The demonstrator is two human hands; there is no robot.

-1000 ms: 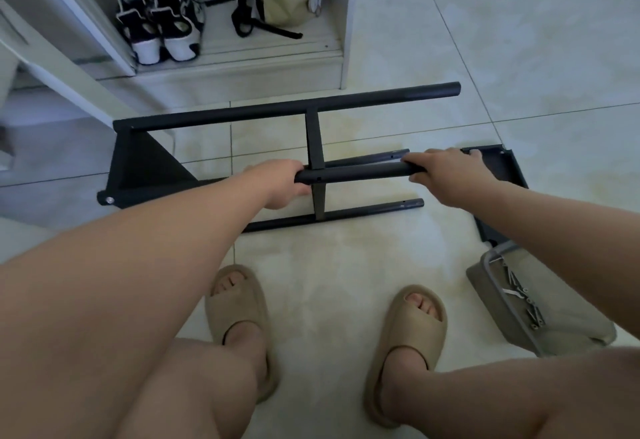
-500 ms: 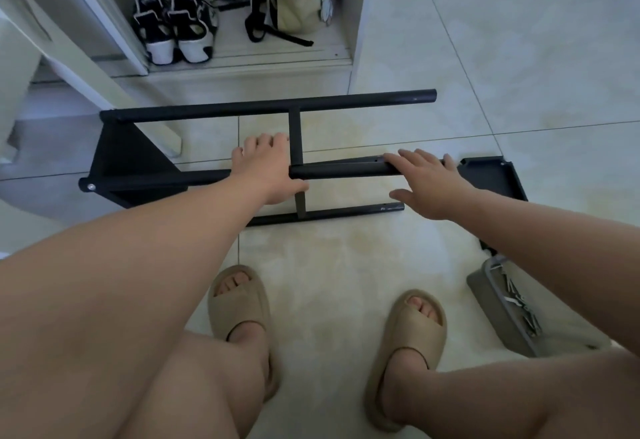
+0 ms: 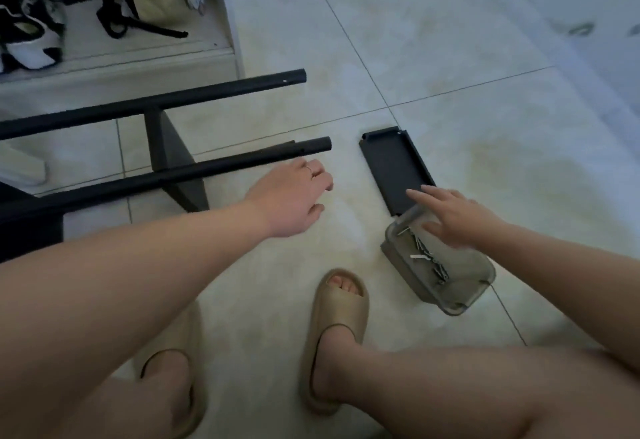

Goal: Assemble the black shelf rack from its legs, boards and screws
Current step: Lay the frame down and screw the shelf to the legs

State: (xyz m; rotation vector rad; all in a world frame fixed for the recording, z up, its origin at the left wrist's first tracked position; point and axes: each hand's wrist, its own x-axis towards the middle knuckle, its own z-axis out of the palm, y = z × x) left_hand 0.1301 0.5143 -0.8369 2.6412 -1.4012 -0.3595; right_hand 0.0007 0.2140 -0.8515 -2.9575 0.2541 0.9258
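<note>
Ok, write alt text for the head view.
A person's right hand reaches, fingers spread, over a translucent tub of screws on the floor, at the end of a black shelf board. Their left hand hovers open by the half-built rack's legs.

Home entryway: shoe cabinet (image 3: 114,54), sneakers (image 3: 31,40), tiled floor (image 3: 450,57).

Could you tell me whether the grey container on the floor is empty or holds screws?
Not empty: the grey container has silver screws lying loose on its bottom.
</note>
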